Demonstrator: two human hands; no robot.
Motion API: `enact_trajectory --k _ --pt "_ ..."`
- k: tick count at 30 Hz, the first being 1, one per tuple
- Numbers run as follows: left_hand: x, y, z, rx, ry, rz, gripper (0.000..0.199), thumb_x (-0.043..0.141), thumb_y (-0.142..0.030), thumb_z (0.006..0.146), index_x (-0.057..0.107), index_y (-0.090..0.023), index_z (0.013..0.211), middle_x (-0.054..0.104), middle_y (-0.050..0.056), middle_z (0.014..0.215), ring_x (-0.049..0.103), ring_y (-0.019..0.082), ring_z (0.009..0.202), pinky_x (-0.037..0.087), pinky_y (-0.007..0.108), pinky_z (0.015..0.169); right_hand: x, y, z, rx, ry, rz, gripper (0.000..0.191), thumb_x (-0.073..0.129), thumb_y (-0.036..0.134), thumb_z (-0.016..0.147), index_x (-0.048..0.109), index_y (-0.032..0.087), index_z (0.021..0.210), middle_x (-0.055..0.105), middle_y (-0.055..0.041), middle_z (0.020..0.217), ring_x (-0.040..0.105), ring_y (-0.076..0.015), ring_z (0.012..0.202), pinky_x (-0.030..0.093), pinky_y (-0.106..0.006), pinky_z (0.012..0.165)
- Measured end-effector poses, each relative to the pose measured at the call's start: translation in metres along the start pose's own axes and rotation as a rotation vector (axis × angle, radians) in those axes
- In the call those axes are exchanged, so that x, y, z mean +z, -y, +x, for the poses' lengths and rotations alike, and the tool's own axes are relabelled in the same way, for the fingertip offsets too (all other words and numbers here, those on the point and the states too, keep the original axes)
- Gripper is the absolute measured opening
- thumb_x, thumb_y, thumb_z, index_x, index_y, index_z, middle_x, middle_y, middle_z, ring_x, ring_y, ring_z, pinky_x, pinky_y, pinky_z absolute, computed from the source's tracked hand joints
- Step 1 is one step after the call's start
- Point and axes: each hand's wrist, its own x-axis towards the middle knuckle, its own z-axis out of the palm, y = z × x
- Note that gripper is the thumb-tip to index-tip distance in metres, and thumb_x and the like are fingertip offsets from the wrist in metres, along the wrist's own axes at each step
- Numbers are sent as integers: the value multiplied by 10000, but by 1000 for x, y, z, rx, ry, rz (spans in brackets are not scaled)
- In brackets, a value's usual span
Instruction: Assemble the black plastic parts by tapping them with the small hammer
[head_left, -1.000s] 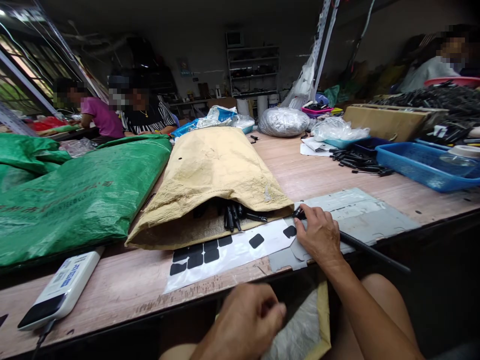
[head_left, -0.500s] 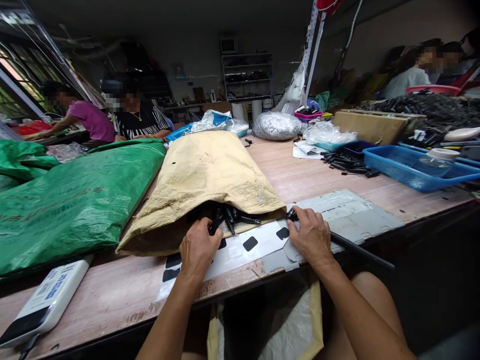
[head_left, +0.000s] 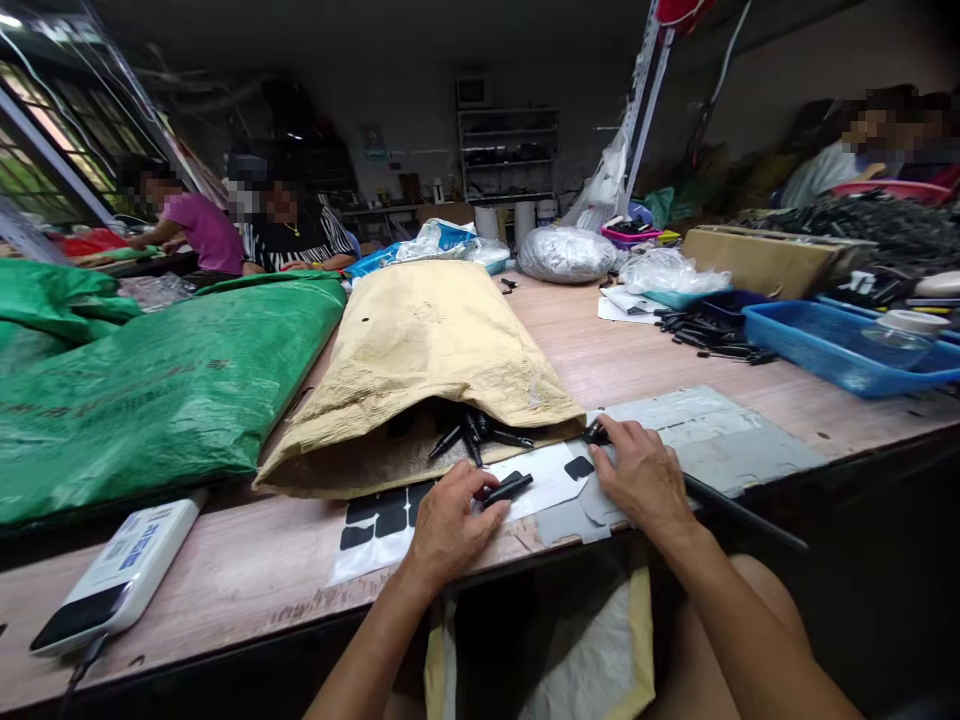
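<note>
My left hand point(head_left: 452, 522) pinches a slim black tube-shaped part point(head_left: 511, 488) above the white sheet with black rounded patches point(head_left: 390, 512). Just behind it, a tan woven sack point(head_left: 442, 330) lies with its mouth towards me, and several similar black parts point(head_left: 472, 436) poke out. To the right, my right hand point(head_left: 641, 472) has its fingers closed on a small black piece point(head_left: 596, 432) at the sack's corner; most of that piece is hidden. A long black rod point(head_left: 746, 512) runs out from beneath my right wrist past the table edge.
A green sack point(head_left: 165, 370) and a white device with a cable point(head_left: 120, 575) occupy the left. On the right are a blue tray point(head_left: 832, 350), loose black parts point(head_left: 712, 335) and a cardboard box point(head_left: 761, 258). An open sack point(head_left: 641, 640) hangs below the edge. Co-workers sit across.
My left hand has drawn back from the sack mouth, towards me and to the right, with a black tube-shaped part. My right hand stays beside the sack's corner. The view has shifted slightly.
</note>
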Motion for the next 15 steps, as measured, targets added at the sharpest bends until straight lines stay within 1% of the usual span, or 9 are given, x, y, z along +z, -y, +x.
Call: enact_trajectory --k 2,4,6,8,10,12,13,15 --pt "-1 3 2 -12 0 -44 171 714 -289 828 732 -240 991 625 4 902 579 162 780 420 289 734 -2 -10 -1 19 -6 -24 354 559 338 953 627 219 1280 677 -89 1114 566 -259 989 360 -361 763" --pt "-2 4 2 -17 -7 -64 164 719 -266 809 734 -237 970 623 -5 892 559 150 746 411 287 721 -3 -20 -1 52 10 -70 265 549 360 958 681 212 1133 676 -92 1061 567 -267 967 353 -362 740" --pt "-3 4 1 -21 -10 -88 159 709 -234 794 735 -232 951 626 -9 884 555 145 740 408 285 719 -6 -27 0 67 42 -91 219 535 346 958 687 195 1005 672 -103 1016 573 -275 953 354 -364 724" --pt "-5 3 1 -30 -4 -123 162 706 -207 771 737 -226 929 634 -9 876 562 149 755 406 282 715 -12 -28 0 92 29 -51 201 512 314 959 661 182 986 675 -117 1019 593 -275 942 373 -362 713" --pt "-6 2 1 -42 9 -157 163 713 -195 744 740 -222 902 642 -7 871 574 157 778 406 281 717 -21 -22 -2 129 -25 58 197 514 324 958 633 192 1045 694 -108 1017 628 -258 893 402 -350 690" --pt "-6 2 1 -54 22 -179 159 722 -196 725 747 -219 880 647 -5 862 583 165 795 409 283 728 -32 -7 -9 119 -55 243 215 552 367 951 617 228 1102 722 -61 958 664 -228 808 440 -328 666" --pt "-7 3 1 -61 26 -187 157 726 -198 718 751 -218 872 648 -5 857 586 169 801 411 285 735 -37 3 -13 84 -55 353 221 578 380 943 621 244 1113 732 -37 918 681 -214 784 467 -315 672" --pt "-6 3 1 -78 31 -200 158 735 -206 707 760 -216 862 647 -4 846 589 173 806 414 288 746 -45 26 -24 -60 -1 547 215 586 372 955 645 254 1126 754 -27 940 715 -196 823 522 -290 726"
